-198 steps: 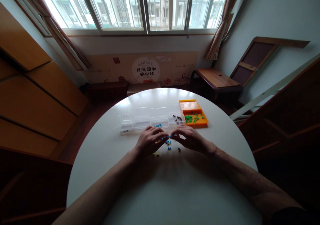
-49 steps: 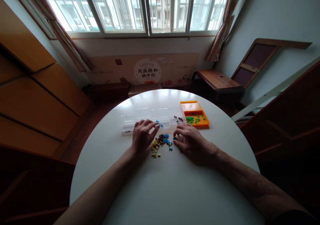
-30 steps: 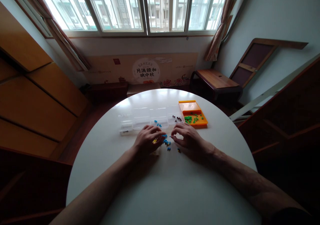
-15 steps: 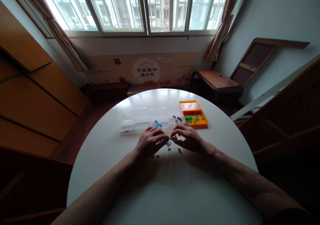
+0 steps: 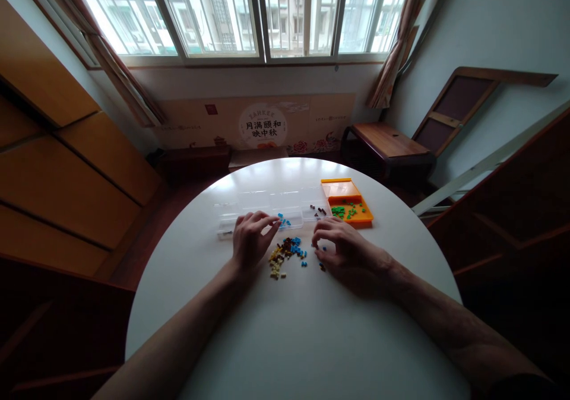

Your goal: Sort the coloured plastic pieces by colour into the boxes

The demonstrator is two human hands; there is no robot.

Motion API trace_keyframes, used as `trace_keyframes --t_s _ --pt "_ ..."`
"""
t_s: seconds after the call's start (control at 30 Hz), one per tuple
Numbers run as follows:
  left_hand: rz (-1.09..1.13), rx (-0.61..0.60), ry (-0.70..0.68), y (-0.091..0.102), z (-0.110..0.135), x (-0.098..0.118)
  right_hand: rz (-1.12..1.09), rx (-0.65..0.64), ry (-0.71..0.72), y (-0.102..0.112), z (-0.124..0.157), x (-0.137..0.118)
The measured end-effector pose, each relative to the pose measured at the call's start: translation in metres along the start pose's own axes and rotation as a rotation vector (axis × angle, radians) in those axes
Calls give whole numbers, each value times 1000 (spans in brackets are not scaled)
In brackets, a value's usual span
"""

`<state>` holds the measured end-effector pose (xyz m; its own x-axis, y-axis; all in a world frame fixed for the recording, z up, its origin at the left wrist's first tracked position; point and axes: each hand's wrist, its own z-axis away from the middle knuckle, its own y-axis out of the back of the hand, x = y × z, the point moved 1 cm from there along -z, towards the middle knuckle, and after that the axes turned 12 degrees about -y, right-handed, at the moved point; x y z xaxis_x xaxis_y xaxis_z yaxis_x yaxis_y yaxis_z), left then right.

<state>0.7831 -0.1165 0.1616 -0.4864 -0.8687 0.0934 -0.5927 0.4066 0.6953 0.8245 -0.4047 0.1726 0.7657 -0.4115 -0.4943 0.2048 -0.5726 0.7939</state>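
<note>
My left hand [image 5: 248,241] reaches over the near edge of a clear compartment box [image 5: 256,205]. Its thumb and forefinger are pinched together right beside a few blue pieces [image 5: 281,219] lying in one compartment. What the pinch holds is too small to see. My right hand [image 5: 345,250] rests on the round white table [image 5: 294,340] with its fingers curled and the tips close together, just right of a pile of small yellow, brown and blue pieces [image 5: 286,253]. A couple of loose pieces [image 5: 321,265] lie under its fingertips.
An orange tray [image 5: 361,217] with green pieces stands at the clear box's right end, and dark brown pieces [image 5: 319,211] lie in the box's rightmost compartment. Beyond the table are a low wooden bench [image 5: 385,142], wooden cabinets on the left and a window wall.
My left hand has lifted off the pile and moved forward to the clear box, uncovering the pieces. My right hand has drawn back a little to the right of the pile.
</note>
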Motion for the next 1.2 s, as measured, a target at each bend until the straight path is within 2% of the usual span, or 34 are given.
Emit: trace_keyframes --t_s 0.2,0.53,0.87,1.0,1.2 --pt "27 -40 -17 -1 0 5 32 -32 7 3 0 -1" --pt "81 -61 -41 1 -1 9 64 -102 -42 13 5 18" --pt "98 -90 -54 2 -1 10 14 -125 29 13 3 17" --pt "133 -106 -113 0 0 10 -13 -102 28 11 3 17" --pt "224 -163 -292 -2 2 12 -76 -9 -9 4 2 12"
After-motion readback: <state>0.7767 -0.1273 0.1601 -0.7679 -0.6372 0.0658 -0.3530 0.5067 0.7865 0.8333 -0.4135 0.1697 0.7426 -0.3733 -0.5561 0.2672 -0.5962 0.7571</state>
